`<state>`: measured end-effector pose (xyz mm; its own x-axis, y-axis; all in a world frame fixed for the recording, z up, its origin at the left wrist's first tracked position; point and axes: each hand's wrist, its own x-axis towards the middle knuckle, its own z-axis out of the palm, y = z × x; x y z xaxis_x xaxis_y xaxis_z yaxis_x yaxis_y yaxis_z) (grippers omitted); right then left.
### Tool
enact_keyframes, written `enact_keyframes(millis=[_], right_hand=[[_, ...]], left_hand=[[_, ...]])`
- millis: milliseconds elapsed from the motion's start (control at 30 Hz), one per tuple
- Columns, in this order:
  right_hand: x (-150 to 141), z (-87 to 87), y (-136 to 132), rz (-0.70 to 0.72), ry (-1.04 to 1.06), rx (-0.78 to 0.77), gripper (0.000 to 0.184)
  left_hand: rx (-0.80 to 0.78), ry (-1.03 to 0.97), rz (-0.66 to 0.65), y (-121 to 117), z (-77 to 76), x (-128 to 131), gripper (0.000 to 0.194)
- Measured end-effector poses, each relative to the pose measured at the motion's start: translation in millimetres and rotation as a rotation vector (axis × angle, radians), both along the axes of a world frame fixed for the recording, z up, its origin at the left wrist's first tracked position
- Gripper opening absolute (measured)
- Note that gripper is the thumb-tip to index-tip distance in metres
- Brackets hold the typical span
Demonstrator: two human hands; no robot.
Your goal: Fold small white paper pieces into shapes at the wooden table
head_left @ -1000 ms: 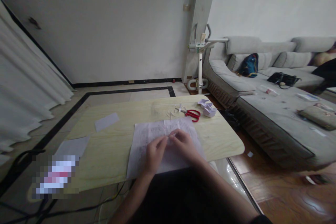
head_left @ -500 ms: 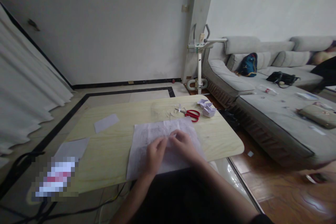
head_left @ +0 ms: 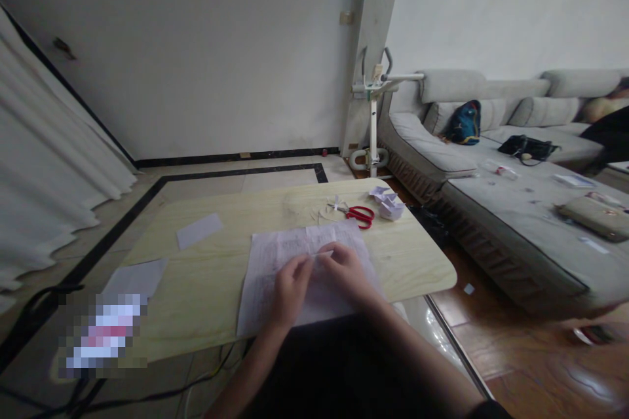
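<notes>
My left hand [head_left: 291, 285] and my right hand [head_left: 343, 268] are close together above a large printed paper sheet [head_left: 268, 258]. Between their pinched fingertips is a small piece of white paper [head_left: 322, 253], mostly covered by the fingers. The sheet lies on the pale wooden table [head_left: 206, 301], its near part hidden under my hands and forearms. Beyond its far right corner lie red-handled scissors [head_left: 361, 215], with thin paper scraps [head_left: 319, 215] beside the blades. Folded or crumpled white paper pieces [head_left: 390, 204] rest to the right of the scissors.
Two white paper pieces are on the table's left side: one farther back [head_left: 199, 230], another [head_left: 137, 277] beside a blurred-out object [head_left: 105, 330]. A grey sofa [head_left: 511, 229] with bags stands at right, a person at its far end. White exercise equipment [head_left: 373, 121] stands behind the table.
My fingertips have shifted very slightly, and a bit more of the small white paper shows between them. The sheet, scissors and scraps stay in place.
</notes>
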<state>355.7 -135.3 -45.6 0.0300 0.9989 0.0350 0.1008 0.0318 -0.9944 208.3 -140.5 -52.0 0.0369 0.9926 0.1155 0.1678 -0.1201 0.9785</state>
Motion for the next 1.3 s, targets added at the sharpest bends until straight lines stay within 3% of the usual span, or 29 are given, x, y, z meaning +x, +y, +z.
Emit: enact_keyframes(millis=[333,767,1300], right_hand=[[-1.3,4.4,-2.2,0.006,-0.031,-0.027,0.005],[-2.0,-2.1,-2.3,0.035,-0.154,0.175,0.008],[-0.3,-1.4,0.8,-0.037,0.000,0.001,0.006]], left_hand=[[0.007,-0.006,0.001,-0.5,4.5,0.4,0.029],[0.044,0.013,-0.029,0.4,4.7,-1.4,0.027],[0.016,-0.007,-0.048,1.0,-1.5,-0.2,0.027]])
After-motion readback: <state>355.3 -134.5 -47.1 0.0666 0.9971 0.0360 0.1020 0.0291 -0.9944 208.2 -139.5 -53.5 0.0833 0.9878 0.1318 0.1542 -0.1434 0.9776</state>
